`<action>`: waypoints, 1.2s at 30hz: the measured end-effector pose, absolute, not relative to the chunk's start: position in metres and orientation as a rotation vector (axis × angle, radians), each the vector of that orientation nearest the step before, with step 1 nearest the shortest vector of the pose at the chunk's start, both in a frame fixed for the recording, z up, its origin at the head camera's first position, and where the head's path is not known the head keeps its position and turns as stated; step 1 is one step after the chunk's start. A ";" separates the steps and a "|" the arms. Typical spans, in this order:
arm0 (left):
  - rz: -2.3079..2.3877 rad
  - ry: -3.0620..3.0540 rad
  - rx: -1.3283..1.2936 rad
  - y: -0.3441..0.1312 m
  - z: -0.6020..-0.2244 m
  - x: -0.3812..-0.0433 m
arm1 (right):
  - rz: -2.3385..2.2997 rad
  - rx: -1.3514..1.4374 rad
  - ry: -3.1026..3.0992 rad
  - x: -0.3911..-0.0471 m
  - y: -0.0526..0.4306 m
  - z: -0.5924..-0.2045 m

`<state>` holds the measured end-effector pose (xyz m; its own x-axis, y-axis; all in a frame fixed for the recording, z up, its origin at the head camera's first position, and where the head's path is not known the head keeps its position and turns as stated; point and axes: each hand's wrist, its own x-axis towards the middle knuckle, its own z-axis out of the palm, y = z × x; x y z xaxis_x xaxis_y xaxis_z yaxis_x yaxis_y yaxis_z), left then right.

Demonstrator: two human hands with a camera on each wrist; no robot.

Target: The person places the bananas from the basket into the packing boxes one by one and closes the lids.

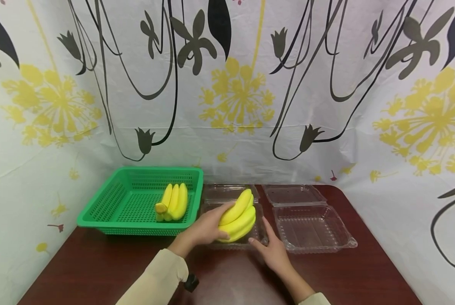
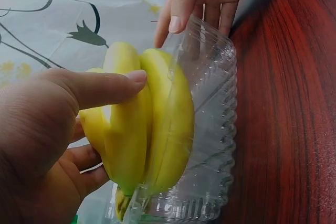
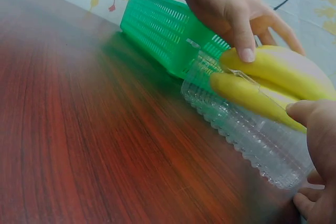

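A bunch of yellow bananas [image 1: 238,218] is in my left hand [image 1: 211,223], the thumb lying across the fruit and the fingers round its far side. Below it sits a clear plastic clamshell container [image 2: 212,129] with its lid folded back. The left wrist view shows the lower bananas partly behind the container's transparent wall, right at its rim. At the container's right end, my right hand [image 1: 274,250] holds the side, thumb at the rim and fingers on the outside. A second banana bunch [image 1: 174,202] lies in the green basket [image 1: 140,228] to the left.
Another opened clear clamshell container [image 1: 313,228] stands on the dark red table [image 1: 109,267], just right of my right hand. A patterned white curtain [image 1: 235,161] closes off the back and both sides. Near my left wrist is a small black object [image 1: 191,282].
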<state>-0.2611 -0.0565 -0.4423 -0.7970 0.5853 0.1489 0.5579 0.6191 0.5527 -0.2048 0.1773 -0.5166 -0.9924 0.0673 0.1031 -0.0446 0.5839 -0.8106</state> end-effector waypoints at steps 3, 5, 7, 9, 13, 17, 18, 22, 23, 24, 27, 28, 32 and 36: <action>0.897 2.777 0.994 -0.056 -0.445 -0.261 | 1.374 -0.015 -2.687 -0.205 0.176 -0.516; 0.887 2.766 1.003 -0.056 -0.446 -0.261 | 1.368 -0.013 -2.689 -0.205 0.176 -0.516; 0.883 2.759 1.018 -0.057 -0.447 -0.260 | 1.353 -0.009 -2.695 -0.204 0.175 -0.515; 0.887 2.748 1.024 -0.057 -0.447 -0.260 | 1.348 -0.007 -2.699 -0.204 0.175 -0.515; 0.867 2.730 1.032 -0.058 -0.448 -0.259 | 1.328 0.002 -2.696 -0.205 0.175 -0.515; 0.831 2.717 1.034 -0.058 -0.450 -0.258 | 1.319 0.004 -2.691 -0.205 0.176 -0.515; 0.825 2.715 1.036 -0.058 -0.450 -0.258 | 1.321 0.004 -2.691 -0.205 0.176 -0.515; 0.826 2.704 1.040 -0.058 -0.450 -0.257 | 1.326 0.003 -2.698 -0.204 0.176 -0.515; 0.825 2.704 1.041 -0.057 -0.450 -0.257 | 1.326 0.004 -2.701 -0.204 0.176 -0.515; 0.827 2.702 1.044 -0.057 -0.450 -0.258 | 1.327 0.003 -2.700 -0.204 0.176 -0.515; 0.842 2.692 1.043 -0.057 -0.449 -0.257 | 1.332 0.000 -2.693 -0.204 0.176 -0.515; 0.844 2.691 1.042 -0.057 -0.449 -0.258 | 1.334 -0.001 -2.691 -0.204 0.176 -0.515; 0.854 2.678 1.042 -0.057 -0.449 -0.257 | 1.341 -0.004 -2.687 -0.204 0.176 -0.515; 0.880 2.659 1.046 -0.057 -0.452 -0.258 | 1.333 0.005 -2.696 -0.203 0.178 -0.514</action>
